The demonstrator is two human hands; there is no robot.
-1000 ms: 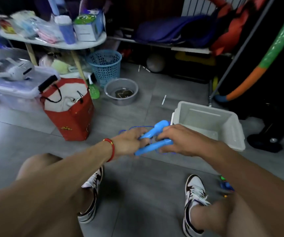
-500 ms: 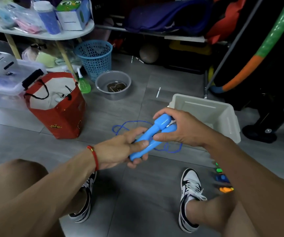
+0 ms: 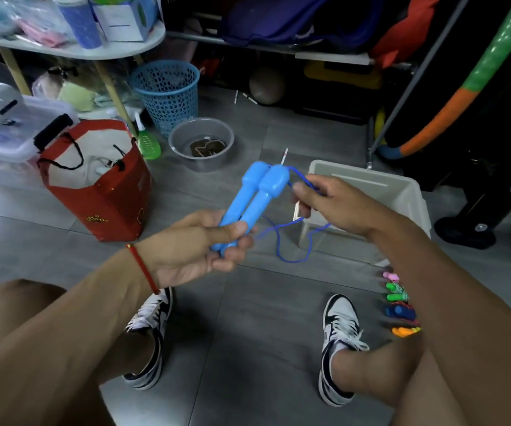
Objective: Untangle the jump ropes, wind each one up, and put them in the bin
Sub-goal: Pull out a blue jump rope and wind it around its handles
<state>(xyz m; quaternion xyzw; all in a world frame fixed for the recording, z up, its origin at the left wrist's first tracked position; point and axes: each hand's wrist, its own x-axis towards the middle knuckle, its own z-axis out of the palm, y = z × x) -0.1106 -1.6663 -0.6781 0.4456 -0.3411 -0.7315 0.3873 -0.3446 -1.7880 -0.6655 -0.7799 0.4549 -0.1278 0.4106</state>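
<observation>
One grey tiled floor lies open between the two shoes. A red bag stands at left, a white bin at right, its near edge behind the right hand. A grey bowl sits beyond, apart from both. The left hand grips two blue handles side by side, tilted up. The right hand pinches the blue cord, which hangs in loops just before the bin. Small coloured toys lie beside the right shoe.
</observation>
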